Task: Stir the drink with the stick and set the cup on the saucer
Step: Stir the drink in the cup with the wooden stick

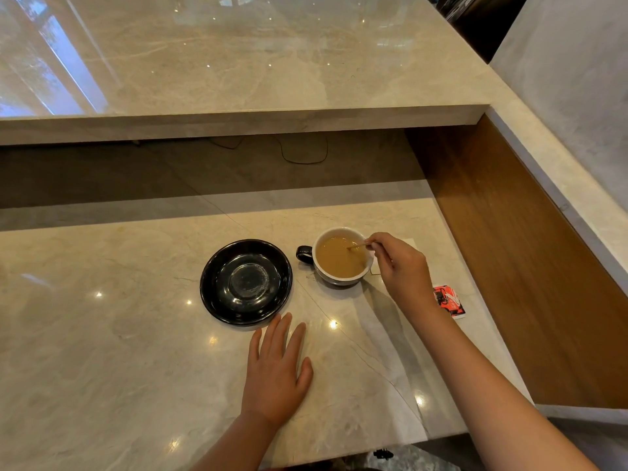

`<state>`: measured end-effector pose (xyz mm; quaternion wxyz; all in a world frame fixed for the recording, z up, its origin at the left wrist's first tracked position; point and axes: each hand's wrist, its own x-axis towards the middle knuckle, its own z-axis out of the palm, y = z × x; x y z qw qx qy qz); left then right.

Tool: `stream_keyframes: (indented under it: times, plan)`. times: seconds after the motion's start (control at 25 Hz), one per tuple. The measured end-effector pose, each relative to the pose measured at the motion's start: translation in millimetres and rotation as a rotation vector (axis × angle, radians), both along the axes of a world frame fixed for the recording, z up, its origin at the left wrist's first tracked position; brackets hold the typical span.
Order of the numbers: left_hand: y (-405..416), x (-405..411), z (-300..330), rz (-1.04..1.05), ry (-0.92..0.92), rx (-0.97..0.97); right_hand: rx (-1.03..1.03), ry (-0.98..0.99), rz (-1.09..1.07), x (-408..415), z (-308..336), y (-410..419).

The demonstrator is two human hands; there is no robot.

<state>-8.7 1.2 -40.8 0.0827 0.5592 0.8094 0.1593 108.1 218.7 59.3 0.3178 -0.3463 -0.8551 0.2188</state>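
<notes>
The right hand [401, 266] pinches the upper end of a thin wooden stir stick [356, 246] between thumb and fingertips, and the stick's lower end dips into the light brown drink [339, 258]. The drink fills a white-lined cup [341, 282] with a dark outside and a dark handle pointing left; the cup stands on the marble countertop [102, 334], toward its right edge. Just left of the cup, apart from it, lies the black saucer [217, 283], bare. The left hand [275, 372] lies flat and open on the countertop, palm down, fingertips near the saucer's near rim. Behind the right wrist, close to the right edge, lies a red sachet [448, 300].
</notes>
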Motion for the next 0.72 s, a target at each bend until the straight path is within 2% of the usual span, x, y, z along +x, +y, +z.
stream_keyframes:
  times: [0.16,0.24,0.4,0.48,0.6,0.72]
  plan:
    - [0.2,-0.3,-0.5,-0.004,-0.006,0.004,0.079,-0.094,0.041,14.0,6.3,1.1]
    - [-0.1,-0.4,-0.4,-0.003,-0.008,0.003,-0.012,-0.085,0.013,18.4,8.0,-1.1]
    - [0.1,-0.3,-0.4,-0.002,-0.013,0.007,-0.457,0.133,-0.103,23.5,5.9,-3.1]
    - [0.0,-0.4,-0.1,-0.002,-0.012,0.004,-0.61,0.247,-0.112,19.0,0.8,-5.9]
    - [0.2,-0.3,0.8,-0.001,-0.011,0.006,-0.677,0.37,-0.116,6.8,-9.4,-14.4]
    - [0.2,-0.1,1.1,-0.004,-0.004,0.011,-0.633,0.44,-0.186,-5.1,-16.2,-18.0]
